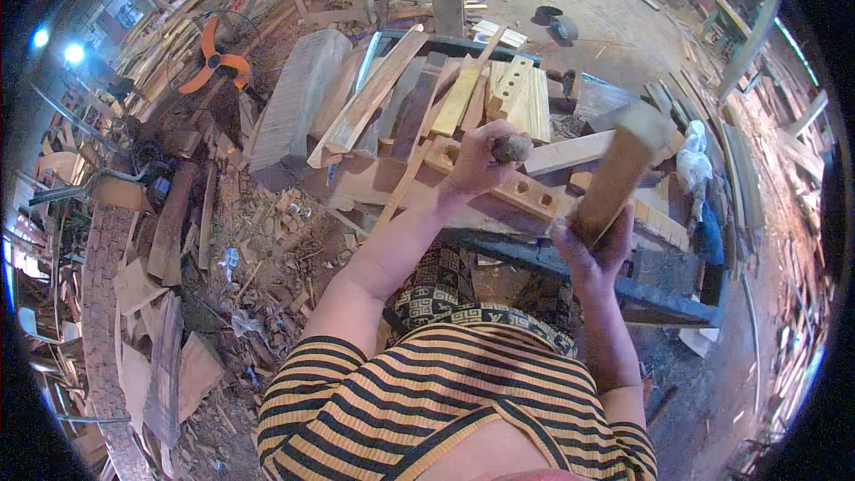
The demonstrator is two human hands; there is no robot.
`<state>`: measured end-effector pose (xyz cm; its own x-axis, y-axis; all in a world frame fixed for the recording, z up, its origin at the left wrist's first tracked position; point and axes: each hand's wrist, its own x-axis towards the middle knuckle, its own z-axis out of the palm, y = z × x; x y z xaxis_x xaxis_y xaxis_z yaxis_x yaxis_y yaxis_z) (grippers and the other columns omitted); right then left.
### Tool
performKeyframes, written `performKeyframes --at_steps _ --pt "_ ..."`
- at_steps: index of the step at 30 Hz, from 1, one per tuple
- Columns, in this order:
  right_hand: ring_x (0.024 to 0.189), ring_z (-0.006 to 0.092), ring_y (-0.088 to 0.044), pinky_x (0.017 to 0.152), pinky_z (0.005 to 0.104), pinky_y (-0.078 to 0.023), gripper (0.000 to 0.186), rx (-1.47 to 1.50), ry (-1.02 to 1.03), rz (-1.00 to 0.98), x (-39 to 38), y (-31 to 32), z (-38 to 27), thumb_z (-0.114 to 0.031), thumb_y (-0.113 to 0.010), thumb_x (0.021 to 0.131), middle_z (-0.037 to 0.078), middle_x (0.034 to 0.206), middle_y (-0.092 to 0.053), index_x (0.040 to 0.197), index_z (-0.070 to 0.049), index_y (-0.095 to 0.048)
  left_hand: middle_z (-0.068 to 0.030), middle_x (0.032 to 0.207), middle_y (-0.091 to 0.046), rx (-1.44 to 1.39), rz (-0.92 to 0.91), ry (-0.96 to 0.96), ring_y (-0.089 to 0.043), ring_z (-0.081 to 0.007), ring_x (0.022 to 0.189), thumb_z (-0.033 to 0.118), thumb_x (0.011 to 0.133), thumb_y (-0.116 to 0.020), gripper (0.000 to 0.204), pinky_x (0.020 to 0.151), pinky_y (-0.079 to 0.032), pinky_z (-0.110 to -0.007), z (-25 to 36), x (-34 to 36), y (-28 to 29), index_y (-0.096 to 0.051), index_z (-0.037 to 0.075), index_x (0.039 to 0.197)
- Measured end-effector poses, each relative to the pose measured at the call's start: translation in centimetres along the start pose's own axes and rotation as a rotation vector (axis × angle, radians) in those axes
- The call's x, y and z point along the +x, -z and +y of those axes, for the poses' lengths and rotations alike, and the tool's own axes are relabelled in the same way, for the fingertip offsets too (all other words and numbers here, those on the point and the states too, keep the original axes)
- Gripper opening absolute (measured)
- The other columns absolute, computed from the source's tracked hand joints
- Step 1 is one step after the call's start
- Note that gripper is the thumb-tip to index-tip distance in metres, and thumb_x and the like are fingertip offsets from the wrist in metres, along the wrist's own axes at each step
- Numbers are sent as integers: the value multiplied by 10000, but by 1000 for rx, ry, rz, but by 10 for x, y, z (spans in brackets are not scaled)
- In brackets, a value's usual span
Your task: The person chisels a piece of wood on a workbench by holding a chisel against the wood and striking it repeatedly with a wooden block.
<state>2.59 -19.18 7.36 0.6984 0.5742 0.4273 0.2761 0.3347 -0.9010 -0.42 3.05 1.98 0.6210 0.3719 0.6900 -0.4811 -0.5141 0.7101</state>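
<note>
My left hand (pixel 481 160) is closed round an upright chisel, whose blunt, worn handle end (pixel 511 150) points up; its blade is hidden below the fist. Under that hand lies a pale wooden bar (pixel 532 196) with square holes cut in it, resting on the workbench. To the right, my right hand (pixel 598 240) grips a thick wooden mallet (pixel 616 174), raised and tilted above the bench, its upper end smeared by motion. The mallet is apart from the chisel and covers part of the bench behind it.
Several boards (pixel 374 93) and a large squared timber (pixel 301 93) lie across the bench's far left. A block with round holes (pixel 509 87) is at the back. A clear plastic bag (pixel 694 156) hangs at the right. An orange-bladed fan (pixel 214 62) stands left; wood scraps (pixel 285 223) litter the floor.
</note>
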Motion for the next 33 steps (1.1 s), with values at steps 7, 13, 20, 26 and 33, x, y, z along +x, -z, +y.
performKeyframes --at_steps 7,13,20,26,33 --pt "850 183 -562 774 317 -462 520 -258 -193 -250 6 -4 9 -111 -792 680 57 880 -582 1088 -2 -488 -47 793 -599 -223 -2 118 -558 -105 739 -61 679 -672 255 683 -471 -269 -2 -2 -1 -586 31 901" --pt "809 193 -553 760 326 -459 556 -67 69 9 2 2 15 -127 -807 670 59 909 -560 1103 -11 -479 -12 792 -570 -104 12 25 -547 -93 750 -70 673 -663 256 687 -465 -261 -3 0 -1 -574 18 897" --pt "929 187 -529 806 341 -450 570 -337 -216 -279 5 4 19 -126 -811 652 90 1005 -553 1107 -14 -486 -37 781 -569 -121 12 38 -554 -107 743 -77 661 -652 279 671 -452 -268 -3 0 0 -577 28 909" --pt "939 169 -519 820 312 -436 550 3 26 -8 5 4 10 -127 -810 676 80 993 -544 1093 -19 -469 -49 745 -549 86 42 -20 -555 -122 708 -48 650 -691 257 632 -443 -278 -10 0 2 -573 30 865" --pt "863 143 -526 773 301 -436 477 -232 -149 -200 9 3 16 -150 -791 683 59 944 -575 1044 -27 -504 -34 763 -568 -62 51 210 -545 -102 727 -40 661 -696 239 640 -451 -267 5 -3 0 -561 24 847"
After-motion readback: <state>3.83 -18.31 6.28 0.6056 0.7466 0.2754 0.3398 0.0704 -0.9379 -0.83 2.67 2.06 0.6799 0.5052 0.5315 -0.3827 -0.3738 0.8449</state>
